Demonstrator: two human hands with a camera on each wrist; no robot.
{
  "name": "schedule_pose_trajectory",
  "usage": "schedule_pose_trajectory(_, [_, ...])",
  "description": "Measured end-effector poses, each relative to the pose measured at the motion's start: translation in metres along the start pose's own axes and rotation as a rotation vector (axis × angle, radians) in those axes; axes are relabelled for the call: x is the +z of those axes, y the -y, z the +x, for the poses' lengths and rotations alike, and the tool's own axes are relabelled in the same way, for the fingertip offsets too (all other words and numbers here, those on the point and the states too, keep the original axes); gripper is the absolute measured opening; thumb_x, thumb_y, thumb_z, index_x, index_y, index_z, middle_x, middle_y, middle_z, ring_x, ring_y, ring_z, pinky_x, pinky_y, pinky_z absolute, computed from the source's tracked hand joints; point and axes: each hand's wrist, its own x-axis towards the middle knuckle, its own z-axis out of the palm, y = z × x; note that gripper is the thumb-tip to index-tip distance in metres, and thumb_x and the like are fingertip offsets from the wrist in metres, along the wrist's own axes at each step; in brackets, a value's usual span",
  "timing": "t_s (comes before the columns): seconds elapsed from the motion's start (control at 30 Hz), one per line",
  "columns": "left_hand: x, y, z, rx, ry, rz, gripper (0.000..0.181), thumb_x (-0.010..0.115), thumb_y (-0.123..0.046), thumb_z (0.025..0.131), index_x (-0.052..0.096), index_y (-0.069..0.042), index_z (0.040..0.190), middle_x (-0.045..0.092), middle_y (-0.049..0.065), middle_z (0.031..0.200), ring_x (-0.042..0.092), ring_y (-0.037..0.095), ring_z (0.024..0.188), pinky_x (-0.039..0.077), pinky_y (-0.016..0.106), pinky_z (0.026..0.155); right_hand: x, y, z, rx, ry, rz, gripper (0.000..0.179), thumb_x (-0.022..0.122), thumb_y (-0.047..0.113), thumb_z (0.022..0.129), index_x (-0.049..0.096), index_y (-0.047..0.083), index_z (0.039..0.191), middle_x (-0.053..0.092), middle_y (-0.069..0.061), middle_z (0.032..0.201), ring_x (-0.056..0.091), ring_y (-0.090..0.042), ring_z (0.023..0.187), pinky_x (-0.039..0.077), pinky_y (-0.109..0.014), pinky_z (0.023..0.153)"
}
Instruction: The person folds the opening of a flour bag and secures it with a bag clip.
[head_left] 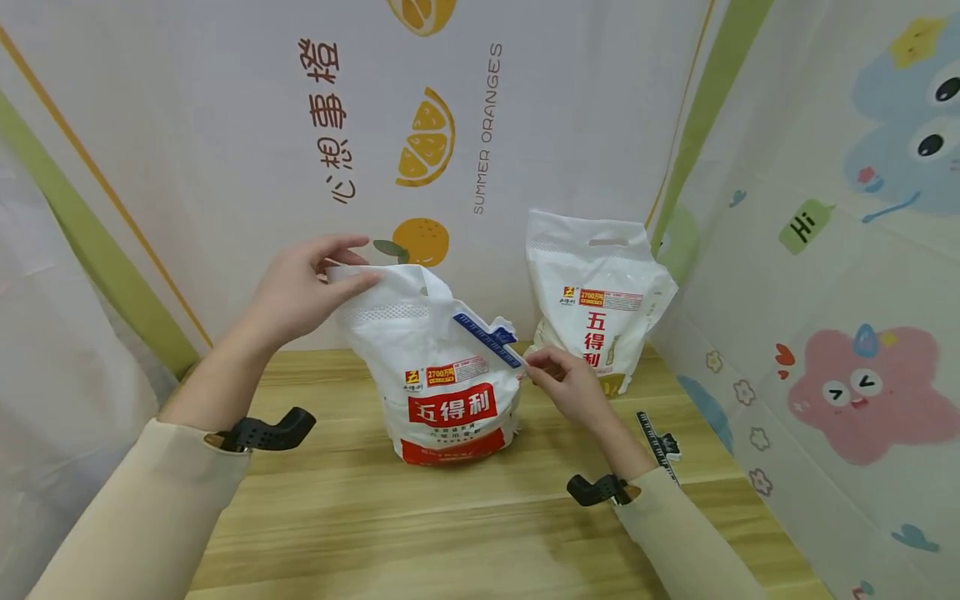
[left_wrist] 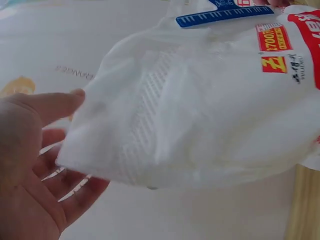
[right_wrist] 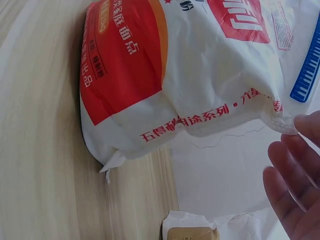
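A white and red flour bag point(head_left: 450, 417) stands on the table, its upper part leaning left. A blue sealing clip point(head_left: 487, 339) with white markings lies slantwise along its upper right edge. My left hand point(head_left: 303, 287) is at the bag's top left corner; in the left wrist view its thumb point(left_wrist: 60, 104) is at the top edge, with relaxed fingers spread behind the corner. Just below the clip's lower end, my right hand point(head_left: 570, 383) pinches the bag's right edge between thumb and index finger, as the right wrist view shows at the bag's corner point(right_wrist: 280, 122).
A second white flour bag point(head_left: 592, 292) with a cut-out handle stands behind on the right. On the table point(head_left: 337, 517), near the right forearm, lies a black clip point(head_left: 660, 447). Printed curtains point(head_left: 247, 125) rise at the back and on the right.
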Motion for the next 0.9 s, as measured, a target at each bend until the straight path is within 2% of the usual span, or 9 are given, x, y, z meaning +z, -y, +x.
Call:
schedule_pose_trajectory(0.1, [-0.002,0.016,-0.007,-0.056,0.004,-0.156,0.07,0.076,-0.032,0.105,0.046,-0.012,0.165,0.07,0.015,0.139,0.07,0.004,0.105,0.057,0.014,0.082,-0.001,0.001,0.0,0.007,-0.002,-0.014,0.018,0.074,0.023,0.107,0.078,0.014,0.122,0.081,-0.007,0.115,0.074,-0.02,0.096,0.061,-0.03,0.083])
schedule_pose_trajectory(0.17, [-0.001,0.026,-0.011,-0.075,0.006,-0.245,0.067,0.076,-0.027,0.105,0.048,-0.007,0.162,0.07,0.011,0.133,0.071,-0.005,0.1,0.06,0.014,0.082,-0.001,0.001,0.0,0.011,-0.001,-0.026,0.018,0.074,0.023,0.107,0.078,0.014,0.122,0.081,-0.007,0.115,0.074,-0.02,0.096,0.061,-0.031,0.083])
schedule_pose_trajectory(0.27, [0.004,0.038,-0.018,-0.085,0.029,-0.307,0.054,0.075,-0.024,0.106,0.057,0.001,0.151,0.072,0.0,0.118,0.074,-0.007,0.095,0.063,0.019,0.082,0.0,0.002,0.001,0.014,-0.003,-0.041,0.018,0.074,0.023,0.107,0.078,0.014,0.122,0.081,-0.007,0.115,0.074,-0.019,0.096,0.061,-0.033,0.083])
schedule_pose_trajectory(0.37, [0.01,0.046,-0.025,-0.088,0.058,-0.325,0.047,0.074,-0.023,0.106,0.062,0.003,0.143,0.071,-0.006,0.112,0.075,-0.002,0.094,0.065,0.021,0.083,0.0,0.002,0.001,0.021,-0.011,-0.042,0.017,0.073,0.021,0.107,0.078,0.014,0.122,0.08,-0.007,0.114,0.073,-0.019,0.095,0.06,-0.032,0.082])
schedule_pose_trajectory(0.57, [0.022,0.059,-0.038,-0.113,0.079,-0.309,0.045,0.073,-0.025,0.108,0.064,0.002,0.142,0.071,0.012,0.119,0.077,0.003,0.094,0.063,0.019,0.087,0.003,0.003,-0.002,0.024,-0.008,-0.045,0.015,0.074,0.02,0.107,0.079,0.013,0.12,0.08,-0.007,0.112,0.071,-0.019,0.094,0.059,-0.029,0.08])
schedule_pose_trajectory(0.77, [0.036,0.067,-0.045,-0.134,0.063,-0.291,0.046,0.072,-0.036,0.108,0.07,0.002,0.134,0.076,0.014,0.117,0.076,0.004,0.093,0.062,0.018,0.088,0.005,0.003,-0.003,0.004,-0.029,-0.049,0.013,0.074,0.018,0.106,0.078,0.012,0.117,0.08,-0.007,0.109,0.071,-0.018,0.092,0.059,-0.028,0.078])
schedule_pose_trajectory(0.9, [0.043,0.072,-0.048,-0.098,0.036,-0.249,0.043,0.068,-0.036,0.111,0.072,0.002,0.129,0.077,0.019,0.115,0.074,0.003,0.091,0.062,0.018,0.086,0.005,0.003,-0.001,-0.023,-0.042,-0.051,0.012,0.075,0.017,0.106,0.078,0.01,0.115,0.08,-0.008,0.107,0.072,-0.018,0.09,0.059,-0.026,0.076])
